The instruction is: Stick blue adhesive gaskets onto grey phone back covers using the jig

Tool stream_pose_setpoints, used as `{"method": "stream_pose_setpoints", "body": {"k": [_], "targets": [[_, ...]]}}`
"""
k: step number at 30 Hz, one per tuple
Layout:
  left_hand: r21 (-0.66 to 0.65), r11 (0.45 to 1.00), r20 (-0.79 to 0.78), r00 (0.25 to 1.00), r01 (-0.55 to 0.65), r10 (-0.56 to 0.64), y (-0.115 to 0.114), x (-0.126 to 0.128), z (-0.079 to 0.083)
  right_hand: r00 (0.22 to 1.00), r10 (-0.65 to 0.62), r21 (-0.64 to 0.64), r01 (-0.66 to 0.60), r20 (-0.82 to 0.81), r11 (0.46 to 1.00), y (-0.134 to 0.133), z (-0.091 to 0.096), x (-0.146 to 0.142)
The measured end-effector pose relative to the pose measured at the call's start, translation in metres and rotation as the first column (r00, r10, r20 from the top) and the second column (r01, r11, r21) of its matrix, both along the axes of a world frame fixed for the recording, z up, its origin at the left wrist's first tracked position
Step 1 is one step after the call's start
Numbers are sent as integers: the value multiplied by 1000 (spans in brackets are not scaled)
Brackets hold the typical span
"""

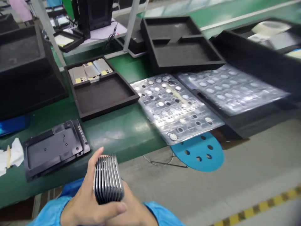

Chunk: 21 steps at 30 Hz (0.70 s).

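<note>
A stack of thin, phone-sized plates with shiny rounded edges stands on edge between my two hands, close to the table's front edge. My left hand is wrapped round its left and near sides, with the thumb across the front. Behind and to the right of the stack is my right hand, pressed against it; most of its fingers are hidden. Left of my hands, a dark metal fixture plate with a recess lies on the green table.
A black tray holds several phone-like pieces in its back part. Clear plastic sheets with round pads overhang a blue round stool. Another black tray stands behind. White paper lies far left.
</note>
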<state>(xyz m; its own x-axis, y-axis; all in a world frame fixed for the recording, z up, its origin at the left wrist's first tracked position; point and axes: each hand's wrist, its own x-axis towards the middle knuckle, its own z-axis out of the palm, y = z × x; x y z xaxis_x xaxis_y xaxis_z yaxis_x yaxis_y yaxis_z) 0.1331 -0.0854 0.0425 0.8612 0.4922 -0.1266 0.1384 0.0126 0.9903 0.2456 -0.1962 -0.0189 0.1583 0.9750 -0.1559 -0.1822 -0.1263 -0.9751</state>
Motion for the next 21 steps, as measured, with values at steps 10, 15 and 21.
{"method": "stream_pose_setpoints", "body": {"k": [10, 15, 21], "targets": [[-325, 806, -313, 861, -494, 401, -31, -83, -27, 930, 69, -236, -163, -362, 958, -35, -18, -74], [-349, 765, -261, 840, -541, 475, -35, -104, -36, 916, 195, -197, -276, -350, 941, -29, -12, -79], [-354, 771, -232, 848, -530, 476, -37, -115, -46, 941, 220, -232, -281, -259, 931, -29, -14, -84]]}}
